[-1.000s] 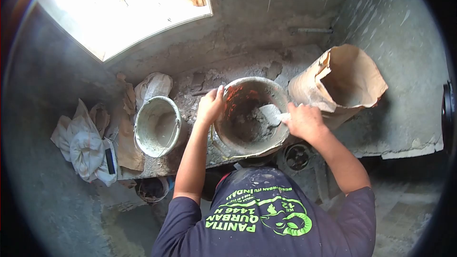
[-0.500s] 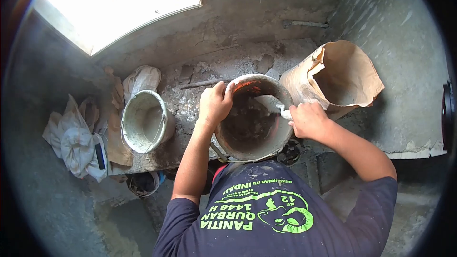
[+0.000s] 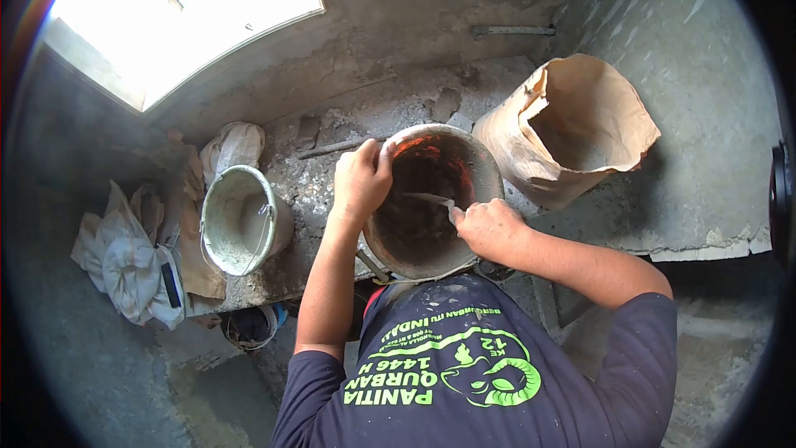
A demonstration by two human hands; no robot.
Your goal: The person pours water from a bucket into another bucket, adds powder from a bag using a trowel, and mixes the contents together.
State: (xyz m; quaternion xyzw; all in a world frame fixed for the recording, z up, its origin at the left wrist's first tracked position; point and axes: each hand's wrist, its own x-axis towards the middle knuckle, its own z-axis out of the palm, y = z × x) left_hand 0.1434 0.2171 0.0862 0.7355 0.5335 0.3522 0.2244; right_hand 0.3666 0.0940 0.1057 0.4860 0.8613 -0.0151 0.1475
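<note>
Rough concrete ledge [image 3: 332, 191] at frame centre carries my orange bucket [image 3: 485, 170]; my left hand [image 3: 361, 182] clamps its rim, my right hand [image 3: 489, 228] grips a trowel [image 3: 427, 197] inside.

Daylight pours in from the window [image 3: 178, 21] at eleven o'clock, which is blown out to near white with no detail. The concrete wall [image 3: 431, 25] beneath it is evenly, softly lit, while the floor [image 3: 108, 365] towards seven o'clock falls into dim grey. The paper sack [image 3: 572, 129] throws a shadow towards three o'clock. Fisheye distortion bends the edges, a black vignette rings the corners, and a faint coloured flare fringes ten o'clock. Focus is fair centrally, softer outward.
</note>
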